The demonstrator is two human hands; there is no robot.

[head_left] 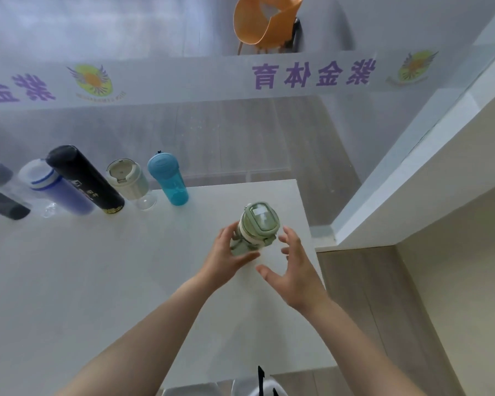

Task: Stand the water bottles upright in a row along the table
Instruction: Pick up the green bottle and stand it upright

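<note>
Near the surface [97, 281] right edge, left hand [226, 252] wraps the upright green bottle [255, 230], right hand [295, 267] open w/ nothing held just beside, row incl. blue bottle [169, 178] well left.

single head-worn wide-angle view, steeply down and forward over the white table [83, 281], close above both forearms

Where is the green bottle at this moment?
In the head view, the green bottle stands upright near the table's right edge, gripped by the left hand, apart from the blue bottle.
</note>
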